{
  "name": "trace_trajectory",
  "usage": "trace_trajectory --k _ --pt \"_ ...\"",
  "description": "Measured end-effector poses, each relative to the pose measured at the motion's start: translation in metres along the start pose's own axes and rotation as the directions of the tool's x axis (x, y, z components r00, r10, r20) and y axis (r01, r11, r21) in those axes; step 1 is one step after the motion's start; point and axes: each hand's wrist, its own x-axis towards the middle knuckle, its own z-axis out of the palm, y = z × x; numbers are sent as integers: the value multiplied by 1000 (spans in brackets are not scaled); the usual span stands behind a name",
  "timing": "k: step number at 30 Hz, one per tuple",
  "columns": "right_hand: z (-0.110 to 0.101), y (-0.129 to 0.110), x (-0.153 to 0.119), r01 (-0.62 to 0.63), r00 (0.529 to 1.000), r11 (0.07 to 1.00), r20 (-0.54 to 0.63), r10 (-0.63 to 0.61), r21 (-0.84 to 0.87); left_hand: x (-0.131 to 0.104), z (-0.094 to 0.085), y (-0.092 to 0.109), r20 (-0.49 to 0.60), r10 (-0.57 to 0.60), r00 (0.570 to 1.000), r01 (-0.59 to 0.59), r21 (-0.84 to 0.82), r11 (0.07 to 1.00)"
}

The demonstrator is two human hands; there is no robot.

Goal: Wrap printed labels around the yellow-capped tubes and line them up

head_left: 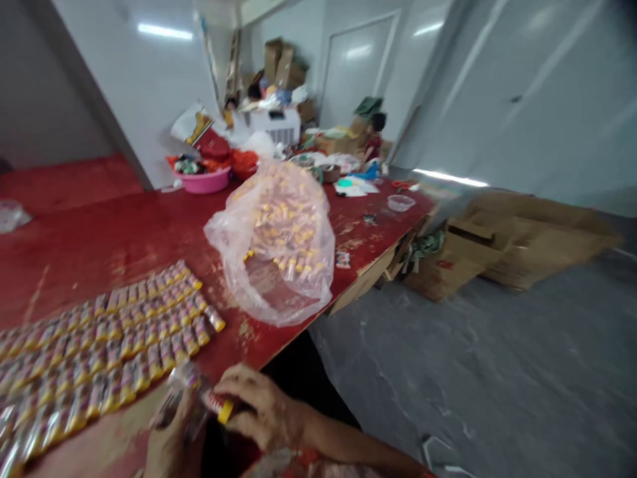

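Hands meet at six o'clock, at the near edge of the red counter (99, 232). Right hand (261, 411) has its grip closed on a small tube (215, 403) with a yellow cap, the cap poking out toward the wrist side. Left hand (172, 441), just beside it at seven o'clock, pinches a piece of clear wrapping (182, 382) against the same tube; blur hides how its fingers lie

At nine o'clock, rows of tubes (109, 345) lie side by side on the counter, close-packed, caps toward the near edge, reaching out to the left border of the view. At the centre, toward twelve o'clock from the hands, a clear plastic bag (279, 245) stands slumped open, with more yellow-capped pieces inside

Farther back at eleven o'clock sits a pink basin (205, 180) among heaped clutter, and a small clear dish (401, 202) rests near the counter's far right edge at one o'clock. Flattened cardboard boxes (512, 242) lie on the grey floor (497, 372) at two o'clock, well apart from the hands
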Motion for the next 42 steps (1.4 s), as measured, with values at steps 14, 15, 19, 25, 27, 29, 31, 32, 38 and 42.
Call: trace_trajectory --k 14,15,19,25,27,29,31,32,38,42 --pt "32 -16 19 -24 953 1000 -304 20 -9 -6 -32 -22 256 -10 967 84 -282 956" --pt "36 -16 21 -10 950 1000 -311 5 -15 -5 -35 -22 253 -4 967 79 -287 955" --pt "48 -14 26 0 954 1000 -300 -8 -27 1 -46 -22 217 -19 976 85 -296 952" --pt "61 -14 25 -54 980 994 -198 33 -99 7 -60 -20 188 -82 979 142 -333 932" --pt "65 -13 24 -40 984 990 -175 16 -134 8 -64 -18 177 -87 980 145 -351 925" --pt "70 -12 23 8 986 981 -161 -41 -195 8 -68 -17 167 -78 983 138 -380 915" --pt "76 -10 20 62 985 964 -139 -101 -260 7 -71 -15 160 -71 985 131 -408 904" --pt "79 -9 19 83 984 955 -129 -124 -285 7 -74 -14 156 -69 985 129 -418 899" --pt "89 -3 15 135 984 934 -68 -167 -330 7 -84 -12 105 -53 993 93 -426 900" --pt "88 -3 18 160 985 911 -2 -173 -381 6 -86 -15 94 -81 992 110 -367 924"
